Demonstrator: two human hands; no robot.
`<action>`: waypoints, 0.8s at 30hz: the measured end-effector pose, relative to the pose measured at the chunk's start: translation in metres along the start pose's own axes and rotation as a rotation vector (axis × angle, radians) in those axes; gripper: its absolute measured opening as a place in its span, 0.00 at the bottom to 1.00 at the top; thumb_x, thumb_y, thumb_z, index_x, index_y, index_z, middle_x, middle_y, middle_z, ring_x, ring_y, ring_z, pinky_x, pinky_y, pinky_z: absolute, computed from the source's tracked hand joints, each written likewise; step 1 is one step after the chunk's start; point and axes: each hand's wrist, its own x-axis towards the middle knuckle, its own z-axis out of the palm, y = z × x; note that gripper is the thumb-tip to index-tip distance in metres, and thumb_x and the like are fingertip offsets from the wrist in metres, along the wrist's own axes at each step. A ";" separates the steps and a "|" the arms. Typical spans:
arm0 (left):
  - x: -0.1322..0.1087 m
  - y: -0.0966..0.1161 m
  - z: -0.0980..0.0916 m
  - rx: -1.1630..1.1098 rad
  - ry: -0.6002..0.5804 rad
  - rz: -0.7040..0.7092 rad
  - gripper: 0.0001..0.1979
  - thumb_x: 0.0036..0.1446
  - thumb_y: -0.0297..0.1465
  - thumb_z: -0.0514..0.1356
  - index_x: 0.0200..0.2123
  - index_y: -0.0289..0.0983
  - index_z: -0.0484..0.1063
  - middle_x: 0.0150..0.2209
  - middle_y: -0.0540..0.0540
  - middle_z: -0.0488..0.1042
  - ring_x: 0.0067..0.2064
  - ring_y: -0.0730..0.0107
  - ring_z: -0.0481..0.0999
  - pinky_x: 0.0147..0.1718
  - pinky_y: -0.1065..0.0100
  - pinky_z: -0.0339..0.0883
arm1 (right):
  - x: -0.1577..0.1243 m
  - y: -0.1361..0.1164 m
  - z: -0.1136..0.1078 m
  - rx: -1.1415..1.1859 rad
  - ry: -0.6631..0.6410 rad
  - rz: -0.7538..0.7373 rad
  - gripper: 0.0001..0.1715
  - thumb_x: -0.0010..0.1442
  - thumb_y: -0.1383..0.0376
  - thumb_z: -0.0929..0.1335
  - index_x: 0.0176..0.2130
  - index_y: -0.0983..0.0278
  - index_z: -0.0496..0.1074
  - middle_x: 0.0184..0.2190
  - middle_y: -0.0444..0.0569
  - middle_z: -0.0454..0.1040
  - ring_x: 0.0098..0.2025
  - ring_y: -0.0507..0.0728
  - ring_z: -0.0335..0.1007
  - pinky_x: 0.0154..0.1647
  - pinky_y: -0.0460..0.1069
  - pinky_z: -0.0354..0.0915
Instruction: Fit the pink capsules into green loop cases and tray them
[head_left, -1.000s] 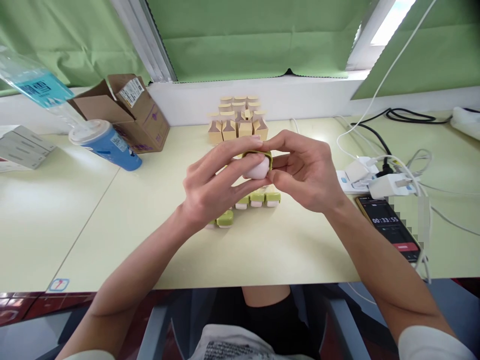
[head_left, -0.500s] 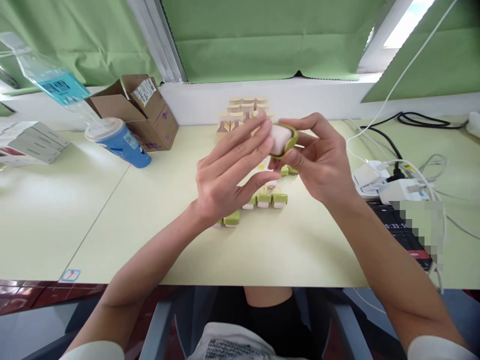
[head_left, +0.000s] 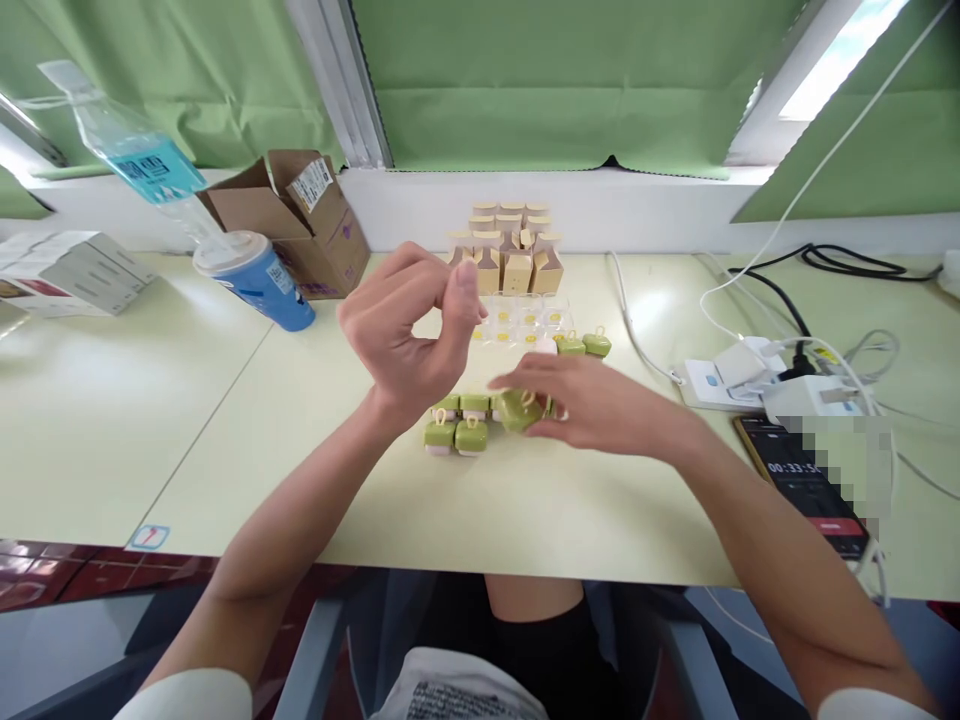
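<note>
My right hand (head_left: pixel 592 405) grips a small green-and-white case (head_left: pixel 519 410) with a pale loop on top, low over the table at the end of a row. Just left of it stand two matching cases (head_left: pixel 455 436), green above and white below, in front of a row partly hidden by my fingers. My left hand (head_left: pixel 412 325) is raised to the left, fingers curled and thumb against the index finger; whatever it may hold is hidden. Behind the hands lies a clear compartment tray (head_left: pixel 529 318) with yellow dots. Two more green cases (head_left: pixel 583 344) sit at its right front corner.
Several open small cartons (head_left: pixel 517 270) stand at the back by the wall. To the left are a brown box (head_left: pixel 322 235), a blue cup (head_left: pixel 259 285) and a tilted plastic bottle (head_left: pixel 142 160). On the right lie a power strip (head_left: pixel 705 383), cables and a phone (head_left: pixel 795 480).
My right hand has moved down and left with the case, turning its green side up. My left hand has drawn away to the left and curled from outstretched fingers.
</note>
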 end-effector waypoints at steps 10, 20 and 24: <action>-0.015 -0.007 0.000 0.084 -0.172 0.031 0.25 0.77 0.39 0.61 0.24 0.41 0.67 0.19 0.53 0.65 0.25 0.72 0.70 0.27 0.62 0.62 | 0.022 -0.037 0.054 -0.480 -0.296 0.267 0.19 0.79 0.53 0.67 0.56 0.65 0.75 0.38 0.56 0.84 0.39 0.66 0.84 0.30 0.52 0.52; -0.016 -0.012 0.000 0.053 -0.199 -0.016 0.27 0.75 0.38 0.63 0.21 0.40 0.65 0.18 0.52 0.63 0.24 0.71 0.68 0.25 0.62 0.61 | 0.022 -0.031 0.054 -0.512 -0.292 0.224 0.21 0.73 0.50 0.74 0.50 0.65 0.76 0.42 0.53 0.84 0.40 0.65 0.85 0.28 0.54 0.49; -0.017 -0.013 0.002 0.080 -0.178 0.023 0.27 0.74 0.37 0.64 0.21 0.40 0.63 0.18 0.52 0.62 0.24 0.72 0.67 0.24 0.63 0.59 | 0.020 -0.030 0.051 -0.525 -0.308 0.189 0.16 0.74 0.57 0.75 0.52 0.67 0.77 0.42 0.54 0.84 0.43 0.66 0.85 0.31 0.54 0.55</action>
